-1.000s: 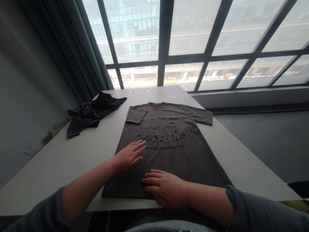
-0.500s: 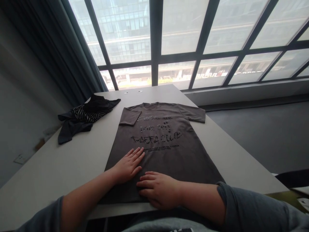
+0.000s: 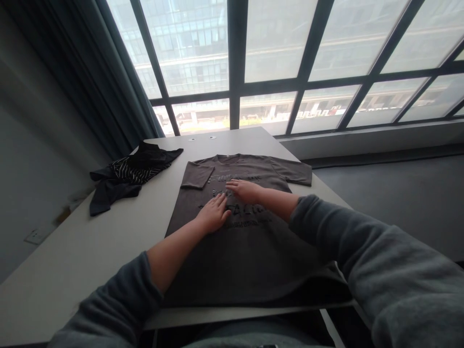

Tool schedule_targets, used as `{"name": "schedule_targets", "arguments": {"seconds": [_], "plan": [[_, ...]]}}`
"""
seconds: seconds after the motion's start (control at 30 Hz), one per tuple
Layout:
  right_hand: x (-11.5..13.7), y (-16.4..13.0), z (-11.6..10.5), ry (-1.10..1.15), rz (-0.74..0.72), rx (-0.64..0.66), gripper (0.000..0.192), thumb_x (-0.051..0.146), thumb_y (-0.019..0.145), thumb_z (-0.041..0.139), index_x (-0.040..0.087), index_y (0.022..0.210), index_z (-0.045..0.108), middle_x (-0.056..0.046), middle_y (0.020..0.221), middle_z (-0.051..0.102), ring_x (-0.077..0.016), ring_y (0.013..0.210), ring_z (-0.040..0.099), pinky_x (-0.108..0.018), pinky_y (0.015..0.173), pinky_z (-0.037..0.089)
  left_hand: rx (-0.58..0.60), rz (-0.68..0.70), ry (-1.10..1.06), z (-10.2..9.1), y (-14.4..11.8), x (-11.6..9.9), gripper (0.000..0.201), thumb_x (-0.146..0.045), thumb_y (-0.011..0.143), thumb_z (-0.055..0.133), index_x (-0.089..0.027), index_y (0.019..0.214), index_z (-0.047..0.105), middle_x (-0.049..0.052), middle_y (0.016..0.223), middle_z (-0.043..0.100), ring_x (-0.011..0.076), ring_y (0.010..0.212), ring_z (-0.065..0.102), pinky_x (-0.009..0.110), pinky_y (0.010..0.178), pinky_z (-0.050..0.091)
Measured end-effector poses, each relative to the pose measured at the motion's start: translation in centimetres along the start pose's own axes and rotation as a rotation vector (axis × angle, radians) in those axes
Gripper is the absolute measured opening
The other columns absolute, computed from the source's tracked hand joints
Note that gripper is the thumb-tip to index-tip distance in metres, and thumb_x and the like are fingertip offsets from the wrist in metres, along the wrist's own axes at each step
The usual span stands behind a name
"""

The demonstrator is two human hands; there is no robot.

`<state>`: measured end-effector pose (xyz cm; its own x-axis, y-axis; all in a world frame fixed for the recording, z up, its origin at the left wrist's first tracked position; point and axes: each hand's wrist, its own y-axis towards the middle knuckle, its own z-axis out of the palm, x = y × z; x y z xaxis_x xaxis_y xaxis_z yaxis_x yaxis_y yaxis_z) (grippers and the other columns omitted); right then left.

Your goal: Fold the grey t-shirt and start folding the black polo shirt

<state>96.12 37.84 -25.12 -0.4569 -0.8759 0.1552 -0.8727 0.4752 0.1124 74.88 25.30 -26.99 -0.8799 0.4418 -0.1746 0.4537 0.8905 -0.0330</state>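
Pressing flat on a dark grey T-shirt (image 3: 232, 251), a person's 2 bare hands rest palm down on the printed chest of the garment, which lies face up and spread out on a pale worktop (image 3: 90, 251). The left hand (image 3: 214, 215) lies over the lower lines of black lettering with its fingers (image 3: 222, 199) stretched toward the collar. The right hand (image 3: 245, 189) sits just beyond it, nearer the neckline, fingers pointing left across the print. Neither hand has any grip on the cloth: both are spread wide and flat, holding nothing. The 2 hands lie just beside each other; whether they touch cannot be told. Grey sleeves cover both forearms, pushed up on the left arm.

The T-shirt's collar points toward the window (image 3: 275, 58), and its hem lies at the near edge of the worktop, in front of the person. Its left sleeve (image 3: 196, 176) is folded in over the body, while the right sleeve (image 3: 295, 172) lies out flat toward the worktop's right edge.

A crumpled black garment with white stripes (image 3: 126, 176) lies well apart from the shirt at the far left corner of the worktop, beside a dark curtain (image 3: 105, 77). Tall panes with dark frames fill the background, showing buildings outside.
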Motion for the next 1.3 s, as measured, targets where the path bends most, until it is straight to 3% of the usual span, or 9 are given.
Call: {"name": "schedule_targets", "arguments": {"seconds": [0.1, 0.2, 0.37, 0.47, 0.7, 0.9, 1.13, 1.23, 1.3], "plan": [[-5.5, 1.0, 1.3, -0.076, 0.015, 0.173, 0.061, 0.027, 0.098, 0.056, 0.007, 0.156, 0.055, -0.021, 0.163, 0.048, -0.0342, 0.153, 0.046, -0.05, 0.127, 0.036, 0.051, -0.056, 0.012, 0.3, 3.5, -0.2, 0.07, -0.05, 0.111, 0.033, -0.005, 0.164, 0.04, 0.021, 0.174, 0.028, 0.0337, 0.164, 0.024, 0.048, 0.132, 0.025], [-7.6, 0.6, 3.2, -0.052, -0.021, 0.239, 0.065, 0.038, 0.104, 0.05, 0.009, 0.162, 0.049, -0.018, 0.167, 0.043, -0.034, 0.156, 0.042, -0.051, 0.129, 0.034, 0.079, -0.037, 0.027, 1.3, 4.1, -0.6, 0.075, -0.055, 0.11, 0.033, -0.005, 0.166, 0.035, 0.021, 0.176, 0.022, 0.0336, 0.165, 0.019, 0.049, 0.133, 0.02], [-7.2, -0.4, 6.4, 0.015, 0.077, 0.171, 0.068, 0.049, 0.109, 0.04, 0.021, 0.171, 0.032, -0.009, 0.176, 0.025, -0.0345, 0.164, 0.023, -0.055, 0.132, 0.022, 0.065, 0.117, 0.032, 2.8, 1.5, -2.1, 0.082, -0.062, 0.108, 0.031, -0.006, 0.168, 0.029, 0.02, 0.177, 0.019, 0.0324, 0.166, 0.014, 0.048, 0.134, 0.014], [-7.1, -0.6, 7.1, 0.03, 0.079, 0.137, 0.067, 0.048, 0.11, 0.038, 0.025, 0.172, 0.029, -0.007, 0.177, 0.023, -0.0332, 0.164, 0.02, -0.054, 0.133, 0.018, 0.067, 0.225, 0.012, 3.0, -1.1, -3.6, 0.082, -0.064, 0.108, 0.031, -0.01, 0.17, 0.027, 0.018, 0.178, 0.019, 0.0304, 0.167, 0.011, 0.047, 0.134, 0.011], [-7.1, -0.6, 6.7, 0.022, 0.065, 0.112, 0.066, 0.05, 0.111, 0.036, 0.027, 0.172, 0.029, -0.007, 0.177, 0.026, -0.0321, 0.164, 0.023, -0.053, 0.132, 0.02, 0.115, 0.422, -0.1, 1.5, -8.0, -7.2, 0.078, -0.058, 0.109, 0.038, -0.012, 0.171, 0.024, 0.016, 0.178, 0.015, 0.0297, 0.167, 0.009, 0.049, 0.135, 0.009], [-6.0, -0.5, 5.8, 0.028, 0.092, 0.145, 0.067, 0.049, 0.111, 0.034, 0.023, 0.172, 0.029, -0.008, 0.177, 0.024, -0.0337, 0.164, 0.021, -0.056, 0.132, 0.019, 0.211, 0.551, -0.22, -0.3, -12.4, -8.5, 0.078, -0.055, 0.109, 0.043, -0.018, 0.173, 0.018, 0.012, 0.178, 0.017, 0.0283, 0.166, 0.016, 0.05, 0.136, 0.013], [-5.6, -0.6, 5.4, 0.032, 0.107, 0.132, 0.066, 0.05, 0.111, 0.036, 0.026, 0.171, 0.031, -0.006, 0.177, 0.025, -0.0325, 0.164, 0.023, -0.053, 0.133, 0.019, 0.293, 0.571, -0.297, -0.5, -14.7, -9.0, 0.079, -0.055, 0.111, 0.041, -0.02, 0.174, 0.01, 0.01, 0.177, 0.016, 0.0289, 0.166, 0.013, 0.052, 0.136, 0.008], [-5.8, -0.6, 5.6, 0.03, 0.098, 0.123, 0.066, 0.05, 0.111, 0.035, 0.024, 0.171, 0.031, -0.007, 0.177, 0.025, -0.0326, 0.164, 0.022, -0.053, 0.133, 0.019, 0.361, 0.616, -0.385, -1.3, -14.9, -9.0, 0.072, -0.053, 0.113, 0.037, -0.022, 0.174, 0.017, 0.01, 0.176, 0.021, 0.0285, 0.165, 0.018, 0.052, 0.136, 0.009], [-5.9, -0.6, 5.7, 0.029, 0.091, 0.123, 0.066, 0.05, 0.111, 0.035, 0.022, 0.171, 0.031, -0.008, 0.177, 0.026, -0.0331, 0.164, 0.022, -0.054, 0.133, 0.019, 0.409, 0.694, -0.455, -2.2, -14.3, -8.6, 0.065, -0.049, 0.113, 0.037, -0.025, 0.173, 0.024, 0.006, 0.175, 0.027, 0.0248, 0.164, 0.024, 0.046, 0.137, 0.014]]}}
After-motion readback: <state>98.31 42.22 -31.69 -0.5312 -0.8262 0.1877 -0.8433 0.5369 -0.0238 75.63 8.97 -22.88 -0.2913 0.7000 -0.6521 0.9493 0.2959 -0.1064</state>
